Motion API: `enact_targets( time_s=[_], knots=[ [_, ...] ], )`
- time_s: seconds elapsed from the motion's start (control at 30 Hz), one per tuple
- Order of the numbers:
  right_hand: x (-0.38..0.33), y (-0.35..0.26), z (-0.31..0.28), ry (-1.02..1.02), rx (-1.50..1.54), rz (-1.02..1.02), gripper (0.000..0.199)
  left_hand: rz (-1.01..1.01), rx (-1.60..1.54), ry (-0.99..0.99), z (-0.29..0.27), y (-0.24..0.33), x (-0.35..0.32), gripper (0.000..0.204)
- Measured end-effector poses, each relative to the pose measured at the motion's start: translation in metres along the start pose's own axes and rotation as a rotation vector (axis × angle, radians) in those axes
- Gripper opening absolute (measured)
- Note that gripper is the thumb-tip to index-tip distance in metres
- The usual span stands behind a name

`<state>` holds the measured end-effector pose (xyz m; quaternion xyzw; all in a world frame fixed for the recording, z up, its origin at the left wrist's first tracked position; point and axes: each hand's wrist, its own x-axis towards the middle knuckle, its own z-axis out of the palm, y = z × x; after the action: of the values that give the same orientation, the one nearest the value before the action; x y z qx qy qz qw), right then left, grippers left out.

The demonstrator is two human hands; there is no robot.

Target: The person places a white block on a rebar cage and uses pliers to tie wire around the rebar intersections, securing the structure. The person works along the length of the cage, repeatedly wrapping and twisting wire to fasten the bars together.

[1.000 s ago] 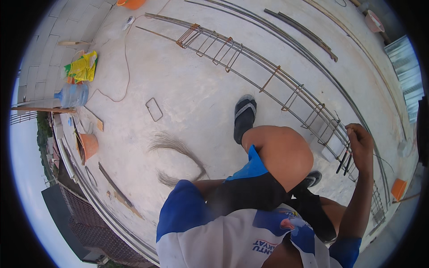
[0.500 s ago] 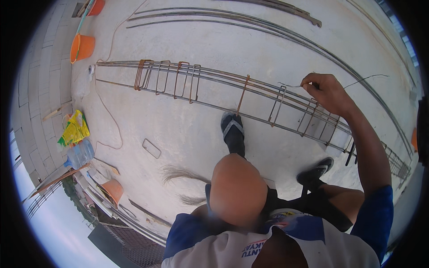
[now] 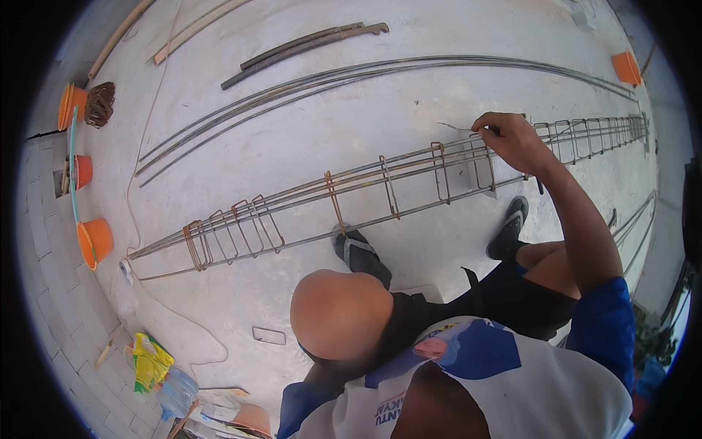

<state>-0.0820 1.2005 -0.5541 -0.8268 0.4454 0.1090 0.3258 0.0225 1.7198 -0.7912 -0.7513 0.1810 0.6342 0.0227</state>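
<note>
My right hand is closed in a pinch on a thin tie wire, whose end sticks out to the left of the fingers. It hovers over the far bars of a long rebar cage, close to the square stirrups set along it. A pale block stands under the cage near the hand. Part of a black object shows below my wrist; its kind is unclear. My left hand is out of sight behind my raised knee; only the blue sleeve shows.
Loose rebars and rusty pipes lie beyond the cage. Orange buckets stand along the left wall. A loose stirrup, a cord, a yellow bag and a large water bottle are at the lower left.
My view has turned, so the cage now slants up to the right. My right hand keeps its pinch on the wire above the cage. The wire's right-hand tail no longer shows clearly.
</note>
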Motion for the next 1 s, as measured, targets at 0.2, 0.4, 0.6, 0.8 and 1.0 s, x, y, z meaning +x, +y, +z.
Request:
enact_targets(
  time_s=[0.2,0.4,0.6,0.8,1.0],
  knots=[
    [-0.070,-0.056,-0.018,0.132,0.042,-0.233,0.023,0.345,0.082,0.482,-0.203,0.067,-0.070,0.036],
    [-0.144,-0.095,-0.033,0.204,0.131,-0.507,0.020,1.347,0.505,1.131,-0.241,0.290,-0.263,0.030],
    [-0.209,-0.089,-0.057,0.338,0.226,-0.478,0.019,1.417,0.524,0.838,-0.191,0.337,-0.319,0.013],
    [-0.239,-0.073,-0.047,0.328,0.495,-0.514,0.025,1.392,0.475,0.871,-0.181,0.343,-0.325,0.011],
    [-0.221,-0.056,-0.019,0.170,0.848,-0.416,0.029,1.444,0.483,0.766,-0.186,0.347,-0.316,0.013]
  ],
)
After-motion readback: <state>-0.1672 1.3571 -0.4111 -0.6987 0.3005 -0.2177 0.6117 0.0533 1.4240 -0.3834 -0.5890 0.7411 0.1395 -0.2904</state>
